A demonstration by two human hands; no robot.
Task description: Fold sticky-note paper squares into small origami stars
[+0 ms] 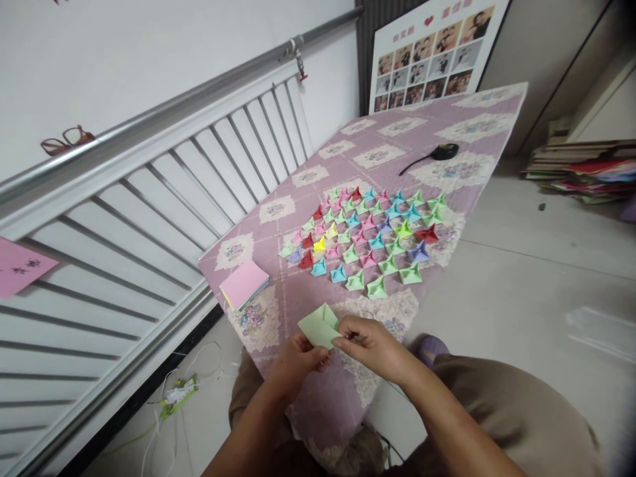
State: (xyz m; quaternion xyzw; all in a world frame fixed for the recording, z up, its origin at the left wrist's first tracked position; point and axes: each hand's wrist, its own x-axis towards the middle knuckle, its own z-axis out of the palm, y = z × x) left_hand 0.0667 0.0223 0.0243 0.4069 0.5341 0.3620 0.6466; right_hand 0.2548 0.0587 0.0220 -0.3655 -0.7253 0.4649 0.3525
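A partly folded light green paper (319, 326) is held up between both hands above the near part of the table. My left hand (301, 356) grips its lower left edge with thumb and fingers. At its right corner, my right hand (365, 339) pinches the paper. Beyond the hands, several small folded paper shapes (368, 240) stand in rows, in green, blue, pink, red, yellow and purple. To the left lies a stack of square paper (244, 283) with a pink sheet on top.
The table (342, 147) has a purple floral cloth. A black object with a strap (444, 152) lies towards its far end. Along the left runs a white radiator (163, 218). A photo board (432, 56) leans behind, and piled papers (581, 169) sit at the right.
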